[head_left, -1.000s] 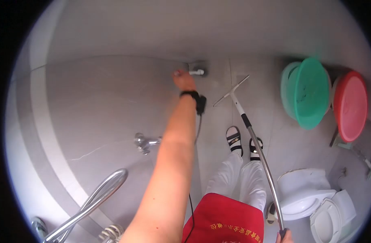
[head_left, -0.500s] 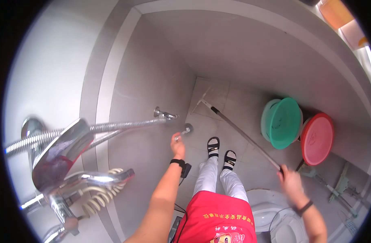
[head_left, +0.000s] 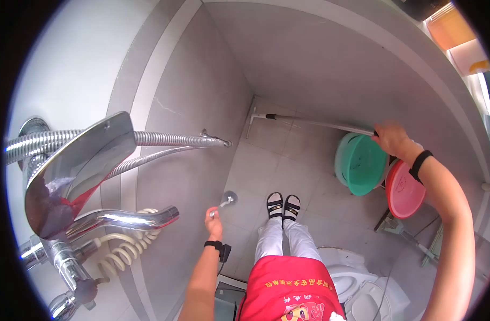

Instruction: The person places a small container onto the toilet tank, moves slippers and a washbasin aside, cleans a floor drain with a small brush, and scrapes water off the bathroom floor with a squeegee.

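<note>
My left hand (head_left: 214, 224) is closed around the handle of a small chrome hand shower (head_left: 230, 198). Its round grey head points forward over the floor, close to the left wall. On the right, my right hand (head_left: 394, 140) grips the dark end of a long-handled floor squeegee (head_left: 322, 124). The pole reaches left across the floor, and its narrow T-shaped blade (head_left: 251, 122) lies at the foot of the left wall near the corner. Whether water comes from the shower head I cannot tell.
Green basins (head_left: 366, 166) and a red basin (head_left: 405, 190) lean against the right wall. Chrome pipes and a mixer spout (head_left: 132, 219) jut out at left, beside a wall tap (head_left: 215, 140). A white toilet (head_left: 352, 281) stands behind my feet (head_left: 282, 206).
My right hand has swung forward with the squeegee, whose blade has shifted left to the wall. My left hand has drawn back and left with the hand shower. My feet are closer together.
</note>
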{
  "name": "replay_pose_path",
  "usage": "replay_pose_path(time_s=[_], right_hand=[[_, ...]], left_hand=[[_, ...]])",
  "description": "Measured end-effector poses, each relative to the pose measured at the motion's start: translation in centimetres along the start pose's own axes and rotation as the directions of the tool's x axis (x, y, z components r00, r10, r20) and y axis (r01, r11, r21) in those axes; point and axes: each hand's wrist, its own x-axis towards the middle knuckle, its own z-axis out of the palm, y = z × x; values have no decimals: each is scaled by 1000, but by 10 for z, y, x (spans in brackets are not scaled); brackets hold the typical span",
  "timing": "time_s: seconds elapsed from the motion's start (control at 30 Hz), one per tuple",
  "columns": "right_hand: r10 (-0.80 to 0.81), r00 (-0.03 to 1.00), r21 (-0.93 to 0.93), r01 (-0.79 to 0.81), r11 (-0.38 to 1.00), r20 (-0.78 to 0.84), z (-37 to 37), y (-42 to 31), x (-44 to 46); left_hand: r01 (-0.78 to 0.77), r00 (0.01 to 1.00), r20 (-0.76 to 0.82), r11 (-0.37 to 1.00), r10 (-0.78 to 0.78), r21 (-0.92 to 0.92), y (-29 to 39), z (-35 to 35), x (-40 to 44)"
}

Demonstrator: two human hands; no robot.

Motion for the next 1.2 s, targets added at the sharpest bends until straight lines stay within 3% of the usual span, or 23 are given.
replay_pose_path(time_s=[0.07,0.13,0.2,0.27,0.33,0.43,0.57,0.67,0.8,0.97,1.1,1.2], right_hand=[[25,999,57,-27,998,45,23,14,-23],[111,990,-8,-111,994,92,42,22,-66],[164,953,20,-175,984,255,56,33,-102],[170,943,57,-194,979,285,89,51,-148],[277,904,46,-307,951,325,95,39,-200],[283,909,68,-317,946,305,100,34,-243],[349,888,120,-398,910,299,12,-28,-257],[381,848,254,-486,836,368,-7,-53,-275],[258,946,319,-310,895,194,-13,-73,-234],[-8,997,280,28,960,-70,-15,-114,-107],[-105,994,54,106,993,-20,-5,-117,-60],[3,995,63,-9,998,99,26,-112,-70]], left_hand=[[53,999,-6,998,-53,14,2,-16,-6],[85,996,2,996,-85,25,3,-28,-12],[115,993,7,993,-115,33,3,-40,-18],[102,995,-4,993,-102,59,-4,-47,-18],[89,996,15,993,-91,72,-11,-51,-13],[114,993,28,988,-117,100,-5,-53,-20],[109,993,40,987,-114,120,7,-49,-26],[75,997,20,990,-77,117,3,-51,-35],[97,995,33,995,-97,-9,5,-46,-38],[66,995,73,998,-67,22,3,-52,-42],[99,993,65,995,-99,0,-11,-56,-45],[147,985,86,989,-147,8,-9,-56,-52]])
